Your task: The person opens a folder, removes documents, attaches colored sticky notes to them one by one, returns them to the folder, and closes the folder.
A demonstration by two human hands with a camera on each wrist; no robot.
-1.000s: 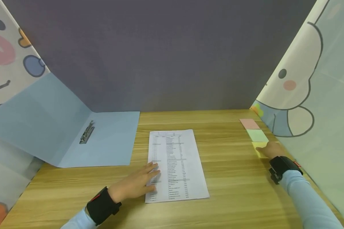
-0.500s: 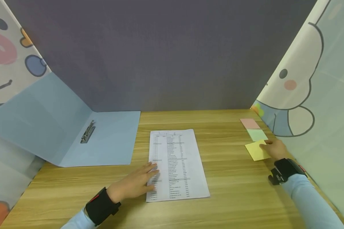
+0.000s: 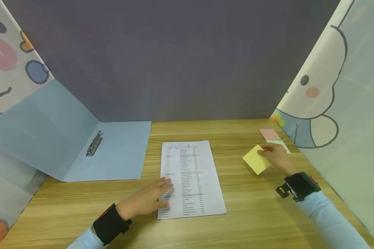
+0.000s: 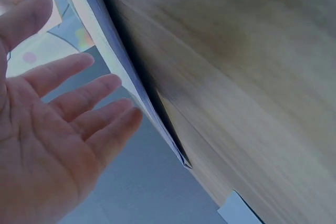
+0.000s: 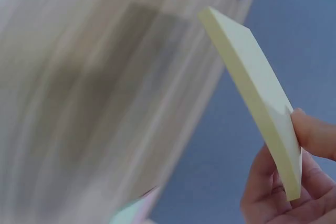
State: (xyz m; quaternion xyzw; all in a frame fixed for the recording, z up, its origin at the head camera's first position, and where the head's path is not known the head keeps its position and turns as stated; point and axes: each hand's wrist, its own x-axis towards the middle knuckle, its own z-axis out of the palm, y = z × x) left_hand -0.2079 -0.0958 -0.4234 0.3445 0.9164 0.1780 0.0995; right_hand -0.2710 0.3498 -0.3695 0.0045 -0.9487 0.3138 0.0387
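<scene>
My right hand pinches a yellow sticky note pad by its right corner, thumb on one face and fingers behind. In the right wrist view the pad is tilted, raised off the wooden table, its thick edge showing. A green sticky note pad, partly hidden by that hand, and a pink one lie behind it. My left hand has its fingers spread at the left edge of a stack of printed sheets. The left wrist view shows the left hand's fingers relaxed and straight beside the stack's edge.
An open blue folder with a metal clip lies at the left, its cover leaning up against the side panel. A dark grey panel stands behind the wooden table. Cartoon-printed panels rise at both sides.
My right hand has picked the yellow sticky note pad up from the row at the right and carried it leftward. The left hand stays at the sheets.
</scene>
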